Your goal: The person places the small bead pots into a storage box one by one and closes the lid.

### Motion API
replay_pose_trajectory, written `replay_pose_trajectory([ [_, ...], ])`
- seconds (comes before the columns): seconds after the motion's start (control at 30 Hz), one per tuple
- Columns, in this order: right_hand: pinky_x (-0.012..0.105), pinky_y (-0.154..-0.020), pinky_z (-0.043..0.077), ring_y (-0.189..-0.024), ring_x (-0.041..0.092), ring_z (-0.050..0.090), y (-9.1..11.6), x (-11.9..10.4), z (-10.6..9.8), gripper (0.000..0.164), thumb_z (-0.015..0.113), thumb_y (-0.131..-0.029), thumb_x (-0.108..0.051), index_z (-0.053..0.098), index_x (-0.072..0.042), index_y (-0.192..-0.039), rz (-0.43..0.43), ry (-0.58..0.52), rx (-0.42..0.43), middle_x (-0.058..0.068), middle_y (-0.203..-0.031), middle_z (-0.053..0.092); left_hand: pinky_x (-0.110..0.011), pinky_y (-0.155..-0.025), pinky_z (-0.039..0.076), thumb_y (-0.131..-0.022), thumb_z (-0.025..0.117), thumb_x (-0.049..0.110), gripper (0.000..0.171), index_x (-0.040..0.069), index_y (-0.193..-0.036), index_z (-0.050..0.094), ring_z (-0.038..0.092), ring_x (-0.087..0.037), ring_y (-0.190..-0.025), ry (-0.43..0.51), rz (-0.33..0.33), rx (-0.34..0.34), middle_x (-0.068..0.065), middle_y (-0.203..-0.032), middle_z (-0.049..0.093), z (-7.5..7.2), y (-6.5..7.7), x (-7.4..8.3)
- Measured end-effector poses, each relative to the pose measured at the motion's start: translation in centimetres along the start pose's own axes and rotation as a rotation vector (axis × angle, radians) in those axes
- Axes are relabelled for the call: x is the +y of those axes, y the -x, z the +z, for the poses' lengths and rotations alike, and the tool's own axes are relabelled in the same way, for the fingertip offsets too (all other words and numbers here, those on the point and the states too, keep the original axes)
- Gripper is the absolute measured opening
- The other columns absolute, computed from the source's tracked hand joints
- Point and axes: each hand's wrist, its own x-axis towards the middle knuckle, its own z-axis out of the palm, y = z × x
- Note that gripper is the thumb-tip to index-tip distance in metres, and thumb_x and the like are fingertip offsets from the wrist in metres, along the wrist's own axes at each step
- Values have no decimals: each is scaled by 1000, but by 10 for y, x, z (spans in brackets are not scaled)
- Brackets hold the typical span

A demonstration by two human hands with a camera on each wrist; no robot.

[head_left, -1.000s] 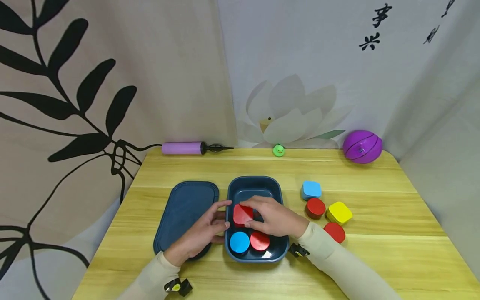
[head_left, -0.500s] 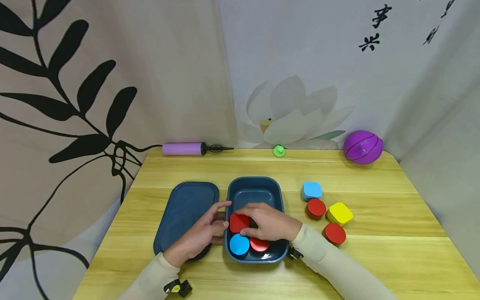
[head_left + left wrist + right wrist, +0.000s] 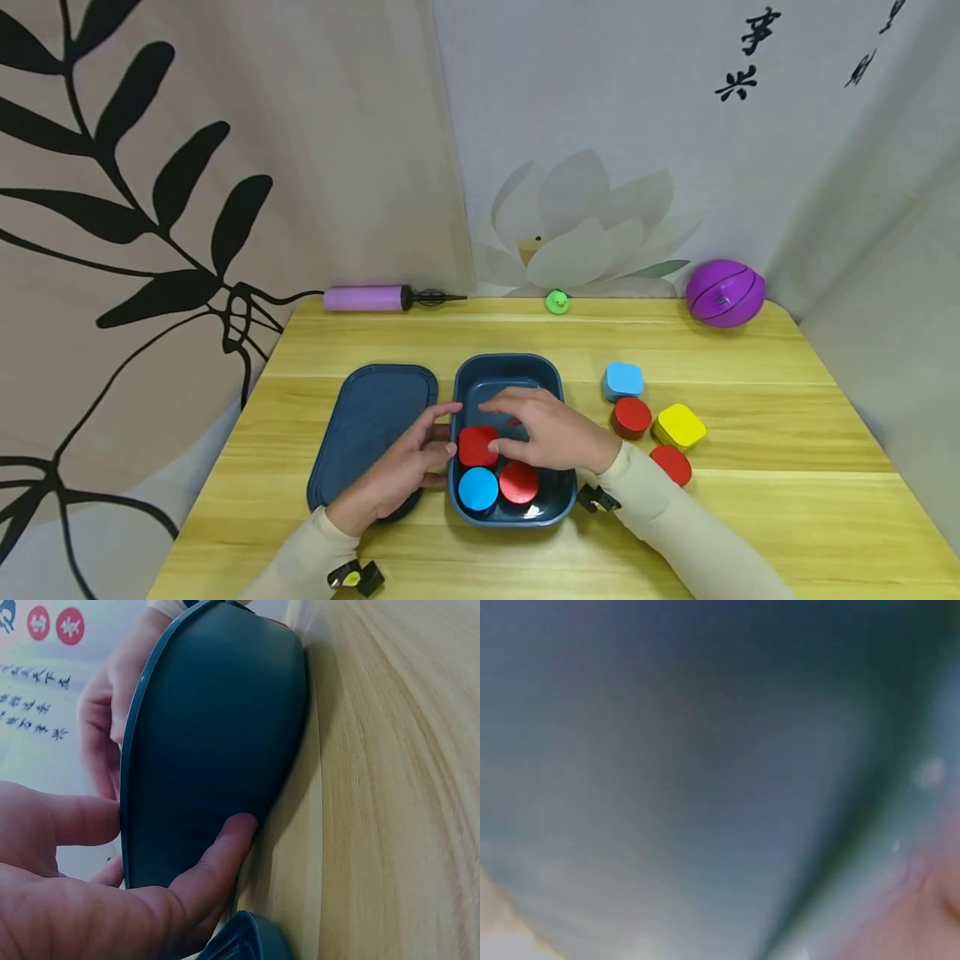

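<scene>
A dark blue box stands on the table with a red rounded-square block, a blue round block and a red round block inside its near half. My left hand rests its fingers against the box's left side. In the left wrist view, that hand's fingertips touch the outer wall. Over the box, my right hand spreads thumb and fingers apart above the red square block, gripping nothing. The right wrist view is blurred, filled mostly by a dark blue surface.
A matching dark blue lid lies left of the box. To the right are a light blue block, a yellow block and two red round blocks. Along the back sit a purple pump, a green ball and a purple ball.
The red square block has moved down toward the blue round block, and my right hand has let go of it and lifted back. My left hand has stayed at the box.
</scene>
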Motion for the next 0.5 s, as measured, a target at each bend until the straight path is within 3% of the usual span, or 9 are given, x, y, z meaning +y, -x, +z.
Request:
replay_pose_trajectory([
  [0.2,40,-93,63,-118,28,71,18,4,-23,50,76,-99,-30,64,-9,-143,39,-94,94,7,-140,68,-48,-95,59,-111,51,18,60,24,-166,25,59,-27,-126,-4,-3,13,-26,-156,38,1,0,-2],
  [0.5,37,-89,63,-116,18,71,50,21,-51,44,79,-97,-25,68,-14,-139,83,-72,275,-1,-131,72,-47,-95,60,-111,50,17,62,21,-167,23,58,-27,-126,-1,9,13,-26,-156,38,1,0,-3],
])
